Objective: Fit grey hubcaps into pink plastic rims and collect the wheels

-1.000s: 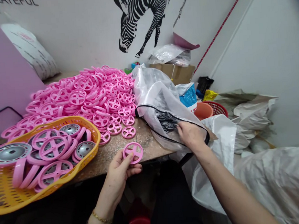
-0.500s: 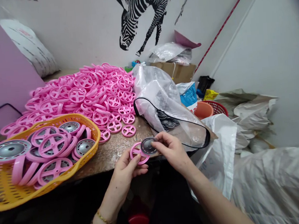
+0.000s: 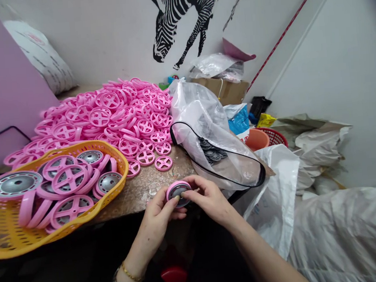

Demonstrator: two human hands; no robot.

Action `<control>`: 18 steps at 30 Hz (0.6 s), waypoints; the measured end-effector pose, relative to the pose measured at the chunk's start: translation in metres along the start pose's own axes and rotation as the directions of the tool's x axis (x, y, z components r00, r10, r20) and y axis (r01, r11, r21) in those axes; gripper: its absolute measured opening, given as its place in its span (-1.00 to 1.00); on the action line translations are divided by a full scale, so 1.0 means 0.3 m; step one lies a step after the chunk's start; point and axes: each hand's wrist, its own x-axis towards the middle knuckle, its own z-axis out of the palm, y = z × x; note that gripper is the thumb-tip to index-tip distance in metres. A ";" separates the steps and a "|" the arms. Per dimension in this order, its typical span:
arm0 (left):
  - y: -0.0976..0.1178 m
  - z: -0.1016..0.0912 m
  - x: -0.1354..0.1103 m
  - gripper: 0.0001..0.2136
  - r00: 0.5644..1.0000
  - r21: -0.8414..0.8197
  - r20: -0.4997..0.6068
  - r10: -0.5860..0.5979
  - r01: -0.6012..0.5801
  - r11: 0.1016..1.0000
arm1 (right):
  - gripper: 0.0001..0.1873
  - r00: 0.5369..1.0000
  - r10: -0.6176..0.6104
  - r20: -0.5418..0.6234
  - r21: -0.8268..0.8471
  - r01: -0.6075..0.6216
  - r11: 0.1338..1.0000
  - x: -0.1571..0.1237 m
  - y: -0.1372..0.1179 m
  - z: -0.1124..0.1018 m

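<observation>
Both of my hands meet at the table's front edge around one pink wheel (image 3: pixel 178 189) with a grey disc set into its face. My left hand (image 3: pixel 156 215) grips the wheel from below and the left. From the right, my right hand (image 3: pixel 208 198) presses its thumb and fingers on the wheel and disc. A large heap of pink spoked wheels (image 3: pixel 114 114) covers the table behind. An orange basket (image 3: pixel 7 242) at the left holds wheels fitted with grey discs. A clear plastic bag (image 3: pixel 206 131) at the right holds several dark grey discs (image 3: pixel 212 152).
A brown marbled table (image 3: pixel 145 183) carries everything. A cardboard box (image 3: pixel 228 90) with plastic wrap stands at the back right. An orange pot (image 3: pixel 257 139) and a red basket (image 3: pixel 275 136) sit beyond the bag. White sacks (image 3: pixel 338 229) fill the right side. A white pillow (image 3: pixel 43 63) leans at the back left.
My right hand left the clear bag with a grey disc, brought it to the pink wheel in my left hand, and now the disc sits in the wheel with both hands pressing.
</observation>
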 end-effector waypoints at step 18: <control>0.013 0.021 -0.015 -0.74 0.985 0.275 -0.017 0.171 -0.160 0.948 | -0.86 0.991 0.019 -0.134 0.174 0.005 0.985 -0.008 0.038 0.061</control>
